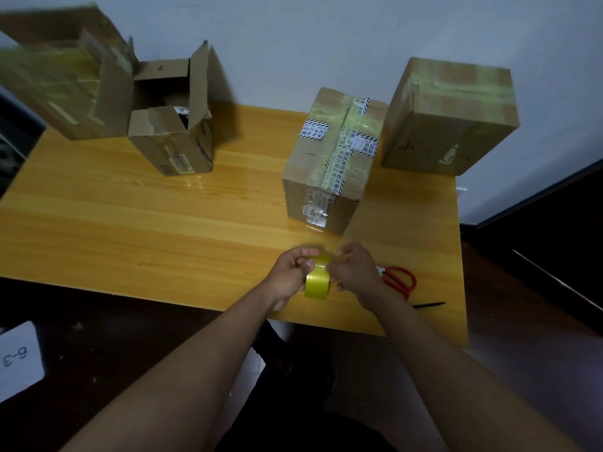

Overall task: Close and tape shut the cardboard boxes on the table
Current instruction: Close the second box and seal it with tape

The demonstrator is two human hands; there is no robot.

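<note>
Both forearms reach out from the bottom of the view to the near edge of the table (130, 230), where the left hand (293, 272) grips a roll of yellow tape (318, 280), fingers curled round it, while the right hand (354, 269) pinches at the top of the roll, apparently picking at the free end; the fingertips are blurred, so whether a strip is already lifted cannot be told. Just right of the hands lie red-handled scissors (403, 282), partly hidden behind the right wrist, and a thin dark stick-like thing (429, 305) whose nature is unclear. Off the table at lower left is a white card (18, 357) marked 6-3. Beyond the hands, in the middle of the table, stands a closed box (329, 158) with tape crossing its top and running down its front, so it looks finished. Behind it to the right a taller box (453, 115) is also closed, with pale tape across its top. At far left things are less settled: a small box (173, 138) stands with all its flaps up, clearly not yet closed, and beside it a big box (62, 79), blurred and tilted, shows a raised flap and seems open too. By this reckoning about half the job is done: two boxes sealed, two left to fold shut and tape, with the tape now being readied for them.
</note>
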